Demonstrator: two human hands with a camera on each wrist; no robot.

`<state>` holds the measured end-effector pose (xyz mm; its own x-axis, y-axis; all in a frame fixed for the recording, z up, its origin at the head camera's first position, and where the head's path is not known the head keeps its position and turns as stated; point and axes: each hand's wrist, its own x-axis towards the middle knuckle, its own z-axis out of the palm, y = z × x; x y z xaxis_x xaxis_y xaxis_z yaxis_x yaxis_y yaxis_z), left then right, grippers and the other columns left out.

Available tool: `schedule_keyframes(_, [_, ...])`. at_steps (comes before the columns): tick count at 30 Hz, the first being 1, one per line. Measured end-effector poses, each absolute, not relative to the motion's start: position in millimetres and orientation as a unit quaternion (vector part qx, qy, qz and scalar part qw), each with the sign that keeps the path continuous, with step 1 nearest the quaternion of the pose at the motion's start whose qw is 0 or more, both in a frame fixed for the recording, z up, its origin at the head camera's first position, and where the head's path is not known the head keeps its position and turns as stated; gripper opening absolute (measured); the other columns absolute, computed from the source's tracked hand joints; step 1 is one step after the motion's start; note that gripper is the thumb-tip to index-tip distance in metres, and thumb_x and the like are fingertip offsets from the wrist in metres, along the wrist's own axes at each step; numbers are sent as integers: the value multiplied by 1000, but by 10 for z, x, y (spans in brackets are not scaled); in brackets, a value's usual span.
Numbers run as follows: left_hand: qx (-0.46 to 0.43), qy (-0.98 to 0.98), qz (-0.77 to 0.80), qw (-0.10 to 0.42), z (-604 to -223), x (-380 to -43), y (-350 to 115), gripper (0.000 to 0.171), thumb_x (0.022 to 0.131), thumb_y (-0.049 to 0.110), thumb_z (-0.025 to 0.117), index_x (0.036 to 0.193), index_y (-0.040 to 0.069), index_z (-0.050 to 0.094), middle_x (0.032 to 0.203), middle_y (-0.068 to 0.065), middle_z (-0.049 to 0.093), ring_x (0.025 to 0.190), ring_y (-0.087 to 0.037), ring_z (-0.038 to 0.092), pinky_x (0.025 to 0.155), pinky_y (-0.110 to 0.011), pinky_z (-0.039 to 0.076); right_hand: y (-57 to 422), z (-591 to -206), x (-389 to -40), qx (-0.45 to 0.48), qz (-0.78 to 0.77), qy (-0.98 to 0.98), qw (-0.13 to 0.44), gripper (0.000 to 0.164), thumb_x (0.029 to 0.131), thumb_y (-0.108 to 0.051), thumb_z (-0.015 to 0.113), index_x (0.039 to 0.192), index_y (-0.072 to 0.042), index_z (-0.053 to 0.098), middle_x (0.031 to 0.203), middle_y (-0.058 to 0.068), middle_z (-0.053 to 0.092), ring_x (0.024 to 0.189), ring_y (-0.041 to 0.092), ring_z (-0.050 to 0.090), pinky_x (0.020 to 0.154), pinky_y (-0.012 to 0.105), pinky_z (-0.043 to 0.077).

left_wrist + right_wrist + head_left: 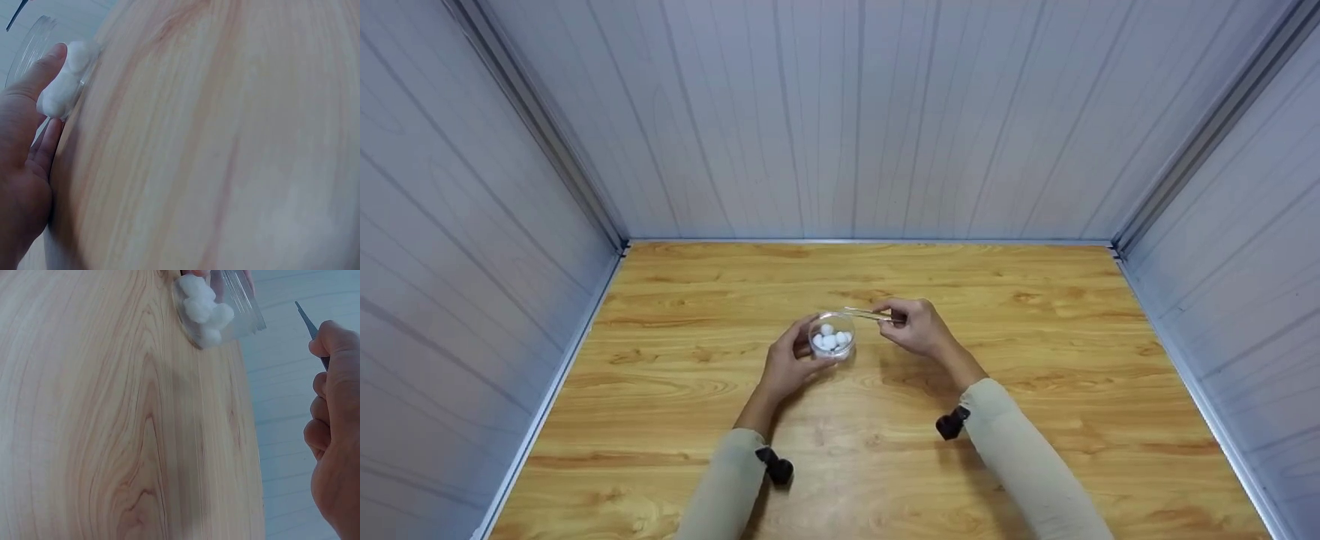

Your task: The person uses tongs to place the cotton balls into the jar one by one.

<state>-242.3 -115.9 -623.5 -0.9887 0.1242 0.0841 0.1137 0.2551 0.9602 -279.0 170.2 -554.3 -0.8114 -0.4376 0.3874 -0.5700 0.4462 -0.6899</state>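
Note:
A clear plastic jar (832,355) with several white cotton balls (829,341) inside stands on the wooden table. Its top has no lid on it. My left hand (789,364) holds the jar from the left side, the thumb on the near wall; in the left wrist view the thumb (48,67) lies against the clear plastic. In my right hand (916,328) a pair of metal tweezers (866,313) is pinched, tips pointing left by the jar's rim. The right wrist view shows the tweezers (307,320) above the jar's height, with no cotton ball at their tips.
The wooden tabletop (675,420) reaches back to a pale panel wall (840,127). Similar panels rise at the left (457,262) and right (1245,262). A small black device (776,466) is strapped on the left sleeve, another (952,423) on the right.

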Motion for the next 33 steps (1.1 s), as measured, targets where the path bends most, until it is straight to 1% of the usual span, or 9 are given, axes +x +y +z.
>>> schedule_keyframes(8, [75, 792, 606, 1, -6239, -2415, -1180, 88, 87, 4, 98, 164, 15, 58, 147, -21, 72, 133, -36, 73, 112, -37, 65, 1770, -5575, -2772, 301, 435, -844, 90, 23, 98, 1, 73, 116, -6, 86, 64, 1, 54, 60, -4, 34, 59, 20, 32])
schedule_keyframes(12, [74, 791, 607, -1, -6259, -2412, -1187, 87, 87, 5, 97, 164, 14, 57, 146, -22, 72, 133, -35, 73, 111, -35, 66, 1830, -5585, -2754, 289, 431, -850, 89, 22, 98, 1, 74, 116, -6, 85, 65, 1, 54, 61, -4, 35, 60, 20, 33])
schedule_keyframes(18, [81, 789, 609, 3, -6273, -2402, -1194, 87, 88, 4, 96, 165, 11, 56, 144, -24, 71, 133, -37, 72, 111, -34, 66, 1959, -5634, -2726, 282, 429, -853, 94, 20, 99, 2, 73, 114, -4, 84, 64, 1, 53, 60, -4, 32, 60, 21, 32])
schedule_keyframes(24, [86, 791, 606, -3, -6267, -2404, -1188, 87, 88, 3, 96, 165, 10, 56, 143, -24, 72, 132, -38, 73, 110, -33, 66, 2082, -5672, -2712, 275, 436, -850, 109, 20, 96, 4, 75, 113, -2, 84, 65, 0, 52, 62, -5, 33, 61, 21, 33])
schedule_keyframes(26, [85, 788, 610, -5, -6265, -2406, -1181, 87, 87, 3, 96, 164, 10, 57, 142, -24, 72, 131, -38, 74, 110, -35, 66, 2129, -5691, -2707, 270, 436, -851, 113, 20, 96, 4, 75, 113, -1, 84, 65, 0, 51, 62, -5, 34, 61, 21, 33])
schedule_keyframes(31, [86, 780, 620, -10, -6267, -2417, -1157, 85, 87, -1, 95, 163, 9, 58, 142, -25, 72, 130, -41, 74, 112, -48, 66, 2255, -5721, -2685, 248, 439, -858, 101, 20, 98, 3, 76, 115, -3, 84, 66, -3, 50, 61, -5, 33, 59, 21, 33])
schedule_keyframes(33, [86, 780, 620, -7, -6263, -2421, -1151, 85, 87, -1, 95, 163, 10, 58, 143, -25, 71, 131, -40, 73, 113, -49, 65, 2309, -5723, -2678, 238, 441, -860, 97, 21, 98, 4, 76, 115, -3, 84, 66, -3, 50, 61, -4, 34, 59, 21, 33])
